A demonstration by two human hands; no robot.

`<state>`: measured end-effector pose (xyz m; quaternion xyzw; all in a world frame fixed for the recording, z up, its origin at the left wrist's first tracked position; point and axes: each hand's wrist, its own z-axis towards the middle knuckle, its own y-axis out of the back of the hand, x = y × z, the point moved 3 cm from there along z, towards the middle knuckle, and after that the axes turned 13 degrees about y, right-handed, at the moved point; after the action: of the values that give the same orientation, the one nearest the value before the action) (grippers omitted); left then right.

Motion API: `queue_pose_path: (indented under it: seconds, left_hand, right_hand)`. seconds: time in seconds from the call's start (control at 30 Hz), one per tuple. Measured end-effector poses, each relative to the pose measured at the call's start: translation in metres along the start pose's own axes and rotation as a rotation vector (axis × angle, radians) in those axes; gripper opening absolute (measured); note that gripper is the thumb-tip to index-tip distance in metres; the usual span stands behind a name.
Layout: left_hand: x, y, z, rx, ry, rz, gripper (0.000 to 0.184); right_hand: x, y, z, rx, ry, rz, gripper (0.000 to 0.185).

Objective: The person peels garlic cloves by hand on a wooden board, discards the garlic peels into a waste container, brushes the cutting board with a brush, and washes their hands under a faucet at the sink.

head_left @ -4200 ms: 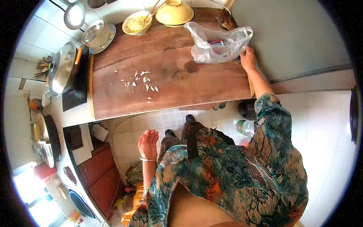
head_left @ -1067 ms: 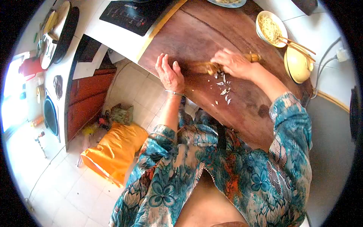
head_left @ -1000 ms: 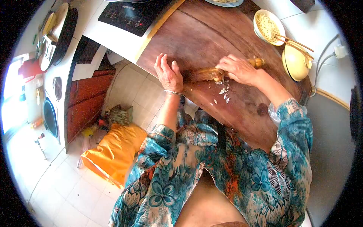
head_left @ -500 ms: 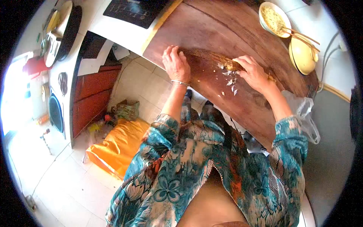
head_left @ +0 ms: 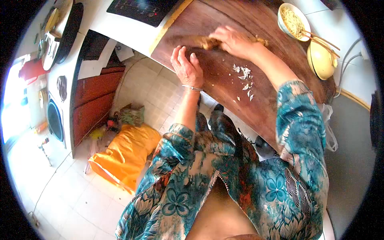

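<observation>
My right hand (head_left: 236, 42) is wrapped round a brown hand brush (head_left: 206, 42) above the wooden tabletop (head_left: 240, 18). The brush's bristle end is blurred and points left; its other end shows to the right of the hand. Small white flakes that look like garlic skins (head_left: 245, 74) lie scattered on the wood below my right forearm. My left hand (head_left: 188, 69) is at the table's near left edge, fingers apart and holding nothing. A thin bracelet (head_left: 192, 87) circles that wrist.
A bowl of noodles (head_left: 292, 22) with chopsticks (head_left: 322, 40) stands at the far right beside a yellow bowl (head_left: 321, 60). A black cooktop (head_left: 142, 9) is at the back left. An orange bag (head_left: 128, 154) lies on the floor; a clear plastic bag (head_left: 330, 130) hangs at right.
My right hand and the brush have moved left and away across the tabletop. The white flakes lie uncovered, apart from the brush. My left hand has stayed near the edge, its fingers slightly more spread.
</observation>
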<state>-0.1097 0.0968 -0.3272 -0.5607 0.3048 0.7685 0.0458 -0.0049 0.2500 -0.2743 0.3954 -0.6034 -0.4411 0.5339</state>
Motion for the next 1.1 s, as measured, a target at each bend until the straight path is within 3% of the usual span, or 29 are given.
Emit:
queue_pose_path:
  seconds: [0.1,0.17,0.3,0.37,0.53,0.73,0.83,1.03,1.07,1.1]
  left_hand:
    - [0.000,0.000,0.001,0.002,0.011,0.048,0.033]
    - [0.001,-0.001,0.001,-0.003,-0.039,0.042,0.034]
    - [-0.002,-0.002,-0.001,0.018,-0.065,0.092,0.030]
    - [-0.003,-0.003,0.000,0.031,-0.081,0.128,0.029]
    - [-0.001,-0.005,0.000,0.060,-0.138,0.171,0.026]
    - [0.000,-0.007,-0.001,0.070,-0.170,0.184,0.022]
    - [0.000,-0.006,-0.002,0.052,-0.183,0.188,0.021]
    - [0.004,-0.009,-0.004,0.085,-0.167,0.190,0.023]
    - [0.004,-0.009,-0.004,0.094,-0.158,0.196,0.023]
    - [0.004,-0.009,-0.005,0.099,-0.153,0.203,0.023]
  right_hand:
    - [0.022,0.020,-0.052,0.202,0.052,0.016,0.039]
    - [0.041,0.041,-0.090,0.281,-0.025,0.070,0.039]
    - [0.068,0.068,-0.160,-0.010,-0.218,0.035,0.038]
    - [0.069,0.068,-0.190,-0.105,-0.437,-0.020,0.038]
    - [0.093,0.009,-0.214,-0.192,-0.752,-0.092,0.040]
    - [0.138,0.009,-0.178,-0.245,-0.642,0.000,0.041]
    - [0.154,0.013,-0.191,-0.392,-0.657,-0.078,0.039]
    - [0.194,-0.045,-0.270,-0.491,-1.251,-0.031,0.041]
    - [0.205,-0.057,-0.267,-0.423,-1.262,0.005,0.043]
    - [0.215,-0.077,-0.261,-0.497,-1.100,-0.171,0.042]
